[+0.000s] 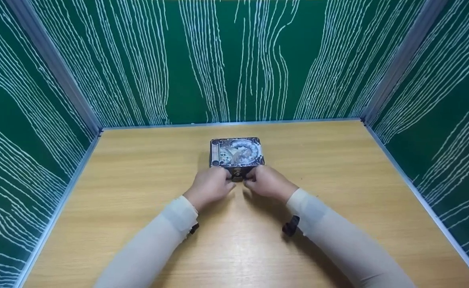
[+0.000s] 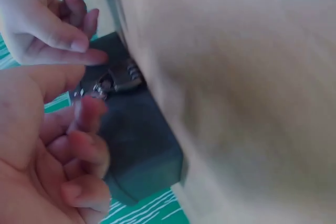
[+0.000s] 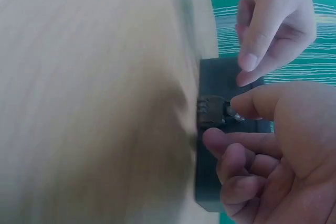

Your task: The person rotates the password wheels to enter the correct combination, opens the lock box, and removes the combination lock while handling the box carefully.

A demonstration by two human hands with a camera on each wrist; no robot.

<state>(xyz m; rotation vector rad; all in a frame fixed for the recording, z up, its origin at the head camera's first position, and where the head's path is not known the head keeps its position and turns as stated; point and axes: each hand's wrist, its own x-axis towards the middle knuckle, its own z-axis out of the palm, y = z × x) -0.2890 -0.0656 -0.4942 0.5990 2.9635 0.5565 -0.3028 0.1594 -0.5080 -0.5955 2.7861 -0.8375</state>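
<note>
A dark box (image 1: 236,152) with a pale printed picture on its lid sits on the wooden table. On its front hangs a small combination padlock (image 3: 211,110), its number wheels facing the tabletop side. My left hand (image 1: 212,184) is at the front left of the box, fingers loosely bent beside the lock, nothing visible between them. The right hand (image 1: 269,182) is at the front right. Its thumb and a finger (image 3: 218,139) lie on either side of the padlock, close to the clasp; whether they touch it I cannot tell. No grip on the box shows.
Green panels (image 1: 254,60) with white wavy lines stand at the back and both sides of the table (image 1: 146,160), joined by grey corner posts (image 1: 54,68). Both forearms in pale sleeves (image 1: 150,244) reach across the front of the tabletop. A dark wrist device (image 1: 291,226) hangs below the right sleeve.
</note>
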